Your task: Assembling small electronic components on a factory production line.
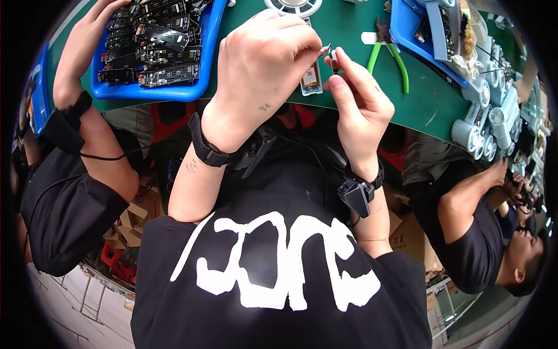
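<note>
Over the green table, my left hand (264,67) is closed, its thumb and forefinger pinched at the tip of something too small to name. My right hand (363,107) meets it from the right, pinching a small dark part with a metallic glint (333,58) between thumb and fingers. The two hands' fingertips almost touch around this part. Beneath them lies a narrow white housing (312,86) with an orange and silver piece inside, partly hidden by my left hand. A round white fan-like grille (293,4) shows at its far end.
Green-handled cutting pliers (388,55) lie right of my hands. A blue tray (200,87) of circuit boards stands left, with a co-worker's hand (93,23) at it. Another blue tray (401,29) and several pale-blue cylindrical housings (468,134) crowd the right. Co-workers sit on both sides.
</note>
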The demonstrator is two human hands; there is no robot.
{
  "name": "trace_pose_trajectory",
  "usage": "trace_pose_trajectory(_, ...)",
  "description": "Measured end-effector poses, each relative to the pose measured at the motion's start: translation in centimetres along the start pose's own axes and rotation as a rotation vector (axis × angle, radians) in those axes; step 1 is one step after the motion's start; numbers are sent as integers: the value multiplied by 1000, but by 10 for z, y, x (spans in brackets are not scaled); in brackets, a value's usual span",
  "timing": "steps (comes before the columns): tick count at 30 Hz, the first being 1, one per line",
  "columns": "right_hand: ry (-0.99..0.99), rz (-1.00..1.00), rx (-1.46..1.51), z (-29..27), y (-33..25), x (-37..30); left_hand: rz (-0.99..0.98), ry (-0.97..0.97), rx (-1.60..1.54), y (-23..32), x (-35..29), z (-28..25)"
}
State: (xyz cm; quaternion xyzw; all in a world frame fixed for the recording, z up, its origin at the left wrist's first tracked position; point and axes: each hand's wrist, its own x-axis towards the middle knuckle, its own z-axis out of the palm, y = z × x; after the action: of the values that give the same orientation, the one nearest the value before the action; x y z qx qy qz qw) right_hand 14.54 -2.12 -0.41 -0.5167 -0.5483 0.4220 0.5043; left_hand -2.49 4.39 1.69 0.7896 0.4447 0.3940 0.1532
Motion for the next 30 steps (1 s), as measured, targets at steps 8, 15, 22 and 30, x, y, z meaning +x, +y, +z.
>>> trace_pose_trajectory(8,35,38,28,2,3,2,-45,-50,15,4,0,-4)
trace_pose_trajectory(15,-36,31,-53,-3,-6,9,-50,-85,-29,6,7,-8)
trace_pose_trajectory(22,-160,53,-112,-14,-14,23,4,-156,-21,-1,10,-13)
trace_pose_trajectory(30,-237,154,-75,-25,-21,29,-44,-122,-117,-2,6,-10)
